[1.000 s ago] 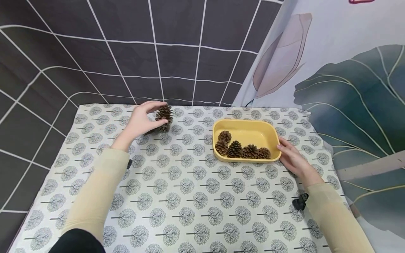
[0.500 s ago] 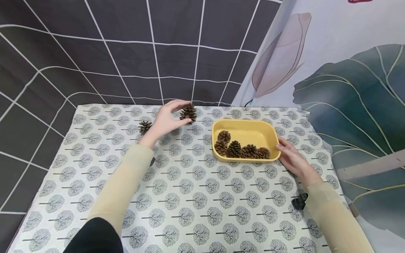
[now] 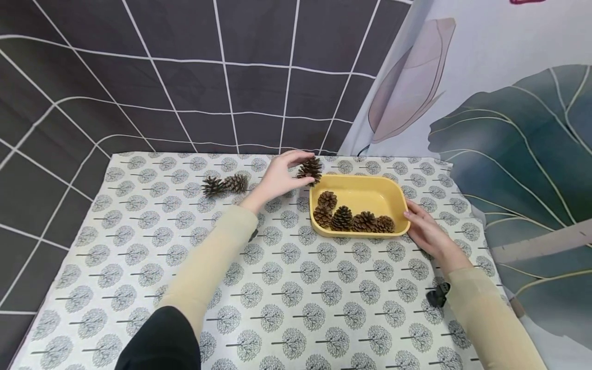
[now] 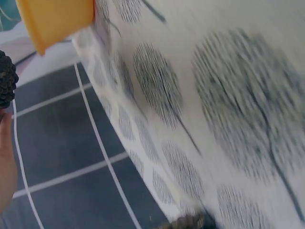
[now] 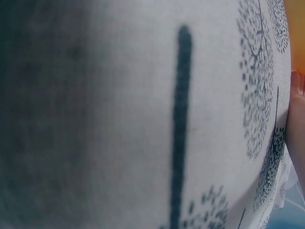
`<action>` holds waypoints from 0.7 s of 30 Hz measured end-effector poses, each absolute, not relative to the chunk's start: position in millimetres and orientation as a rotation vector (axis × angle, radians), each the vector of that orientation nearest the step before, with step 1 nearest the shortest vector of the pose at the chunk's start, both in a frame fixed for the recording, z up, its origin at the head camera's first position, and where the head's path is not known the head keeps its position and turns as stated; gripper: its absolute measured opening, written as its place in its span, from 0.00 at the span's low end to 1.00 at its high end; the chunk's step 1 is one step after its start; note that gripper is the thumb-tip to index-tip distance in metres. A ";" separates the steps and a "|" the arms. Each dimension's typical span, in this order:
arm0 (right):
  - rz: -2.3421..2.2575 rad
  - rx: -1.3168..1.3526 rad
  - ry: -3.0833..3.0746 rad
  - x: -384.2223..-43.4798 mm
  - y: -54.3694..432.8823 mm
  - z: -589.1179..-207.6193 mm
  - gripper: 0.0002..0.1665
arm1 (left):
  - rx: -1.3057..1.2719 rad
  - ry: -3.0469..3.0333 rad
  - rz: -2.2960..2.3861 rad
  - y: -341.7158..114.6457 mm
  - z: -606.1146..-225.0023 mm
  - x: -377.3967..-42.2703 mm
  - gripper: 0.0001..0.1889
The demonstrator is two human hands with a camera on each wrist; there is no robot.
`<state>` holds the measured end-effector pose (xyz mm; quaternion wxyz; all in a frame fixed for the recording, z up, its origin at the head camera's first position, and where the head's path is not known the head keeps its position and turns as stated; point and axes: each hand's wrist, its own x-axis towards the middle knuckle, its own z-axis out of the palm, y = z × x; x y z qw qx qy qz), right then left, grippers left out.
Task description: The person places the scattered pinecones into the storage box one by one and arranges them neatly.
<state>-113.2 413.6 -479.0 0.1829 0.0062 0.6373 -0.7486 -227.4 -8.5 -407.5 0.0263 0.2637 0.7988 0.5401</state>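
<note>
In the head view my left hand (image 3: pixel 281 177) pinches a brown pine cone (image 3: pixel 310 170) between thumb and fingers. The pine cone is held up at the left back corner of a yellow plastic tub (image 3: pixel 370 182). Several pine cones (image 3: pixel 342 219) lie inside the tub along its near and left sides. My right hand (image 3: pixel 429 234) holds the tub's right rim, thumb tip at the edge; its other fingers are partly hidden. The left wrist view shows part of the held cone at its left edge. The right wrist view shows mostly cloth, with my fingers beside the yellow wall.
Two more pine cones (image 3: pixel 225 185) lie side by side on the tree-print tablecloth (image 3: pixel 277 288), left of the tub. A dark tiled backdrop (image 3: pixel 259 87) rises behind the table, and a patterned curtain (image 3: pixel 518 154) hangs at the right.
My left hand has carried its pine cone rightward from the back left to the tub's left edge. Two pine cones left behind are now uncovered. The right hand and tub stay put.
</note>
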 end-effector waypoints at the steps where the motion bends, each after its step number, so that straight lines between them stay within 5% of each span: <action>1: -2.115 0.018 1.795 -113.1 413.5 -479.1 0.42 | 0.822 2.453 1.683 -3.7 -408.6 -227.8 0.34; 14: -2.137 -0.005 1.792 -112.4 413.5 -480.7 0.37 | 0.939 2.468 1.506 47.9 -415.0 -227.4 0.35; 21: -2.122 0.011 1.791 -112.9 412.4 -479.9 0.43 | 0.982 2.499 1.334 67.3 -416.6 -227.2 0.37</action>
